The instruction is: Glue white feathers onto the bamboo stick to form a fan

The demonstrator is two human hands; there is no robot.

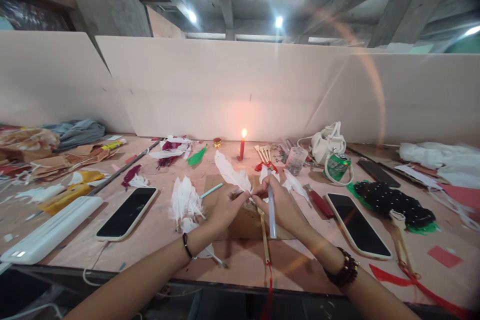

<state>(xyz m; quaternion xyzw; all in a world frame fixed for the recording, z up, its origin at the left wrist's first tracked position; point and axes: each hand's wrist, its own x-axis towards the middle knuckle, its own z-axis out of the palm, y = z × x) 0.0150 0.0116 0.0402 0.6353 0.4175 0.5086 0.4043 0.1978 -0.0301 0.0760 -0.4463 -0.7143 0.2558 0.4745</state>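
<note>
Pinching a white feather (pixel 233 172), the left hand (pixel 224 206) meets the right hand (pixel 278 200), whose fingers grasp a translucent stick (pixel 272 212). Fingertips hide the feather's base.

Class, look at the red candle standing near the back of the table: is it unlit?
No, a bright flame glows at the top of the red candle.

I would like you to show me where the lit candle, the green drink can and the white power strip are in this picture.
Red candle (pixel 242 150): head view, on its wax body below the flame.
Green can (pixel 336 167): head view, on its side.
Long white device (pixel 52 230): head view, on its top.
</note>
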